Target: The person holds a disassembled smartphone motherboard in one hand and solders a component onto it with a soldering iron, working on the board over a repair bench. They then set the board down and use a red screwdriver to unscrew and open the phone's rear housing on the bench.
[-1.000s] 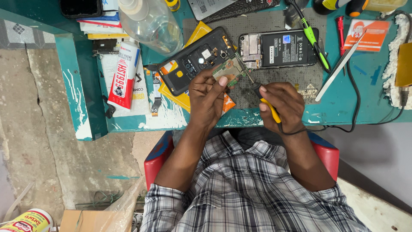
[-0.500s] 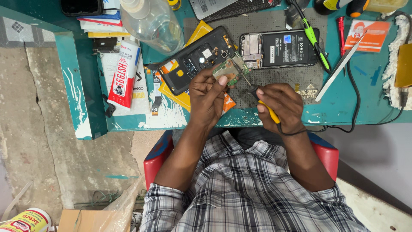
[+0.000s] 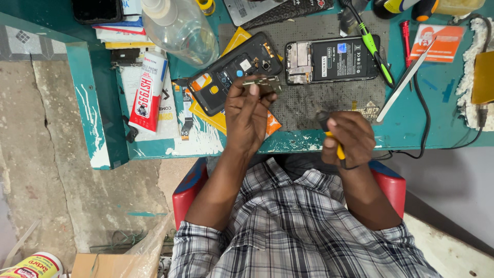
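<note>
Teal workbench (image 3: 442, 131) is being used as the work surface; grey mat (image 3: 329, 103) is being occupied by an opened phone (image 3: 333, 60). Black back cover (image 3: 234, 72) is being left tilted just beside it, over yellow packaging. Left hand (image 3: 248, 114) is being kept pinched on a small circuit board (image 3: 262, 81), raised above the cover. Right hand (image 3: 346, 138) is being kept closed around a yellow-handled tool (image 3: 337, 149), near the bench edge.

Clear plastic bottle (image 3: 180, 31), white glue tube (image 3: 148, 91) — green screwdriver (image 3: 374, 49) beside opened phone (image 3: 332, 60).
</note>
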Demonstrator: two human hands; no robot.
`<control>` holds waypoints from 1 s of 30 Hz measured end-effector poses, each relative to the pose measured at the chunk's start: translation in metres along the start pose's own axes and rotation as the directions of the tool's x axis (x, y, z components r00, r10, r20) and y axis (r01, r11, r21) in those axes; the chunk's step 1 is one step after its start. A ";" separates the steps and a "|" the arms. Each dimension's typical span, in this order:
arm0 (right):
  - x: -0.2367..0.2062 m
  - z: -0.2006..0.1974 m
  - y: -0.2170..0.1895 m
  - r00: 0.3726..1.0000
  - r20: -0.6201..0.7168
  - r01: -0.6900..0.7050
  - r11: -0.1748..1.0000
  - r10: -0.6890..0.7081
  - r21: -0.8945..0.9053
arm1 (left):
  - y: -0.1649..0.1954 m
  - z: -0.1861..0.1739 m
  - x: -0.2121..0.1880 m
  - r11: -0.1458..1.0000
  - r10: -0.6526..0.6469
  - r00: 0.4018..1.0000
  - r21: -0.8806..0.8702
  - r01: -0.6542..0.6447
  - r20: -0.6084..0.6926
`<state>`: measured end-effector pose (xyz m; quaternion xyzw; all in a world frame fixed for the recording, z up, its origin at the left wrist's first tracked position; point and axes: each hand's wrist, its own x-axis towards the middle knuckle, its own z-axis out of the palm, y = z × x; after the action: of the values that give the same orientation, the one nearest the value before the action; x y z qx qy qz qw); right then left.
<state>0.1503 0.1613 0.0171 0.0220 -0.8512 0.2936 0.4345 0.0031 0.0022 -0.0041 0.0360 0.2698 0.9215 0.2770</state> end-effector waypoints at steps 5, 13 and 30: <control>-0.003 -0.001 0.002 0.996 -0.035 -0.083 0.996 0.084 0.027 | 0.003 0.011 0.001 0.999 -0.029 1.000 -0.021 0.029 -0.003; 0.002 -0.001 0.001 0.992 -0.010 -0.126 0.991 0.127 0.049 | -0.005 0.010 -0.004 0.942 -0.009 1.000 0.337 0.008 0.001; 0.004 -0.001 -0.001 0.990 -0.001 -0.140 0.988 0.140 0.062 | -0.011 0.000 -0.004 0.955 0.068 0.997 0.286 -0.073 0.028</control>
<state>0.1491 0.1623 0.0210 -0.0253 -0.8400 0.3496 0.4142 0.0116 0.0074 -0.0096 0.0937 0.3967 0.8815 0.2382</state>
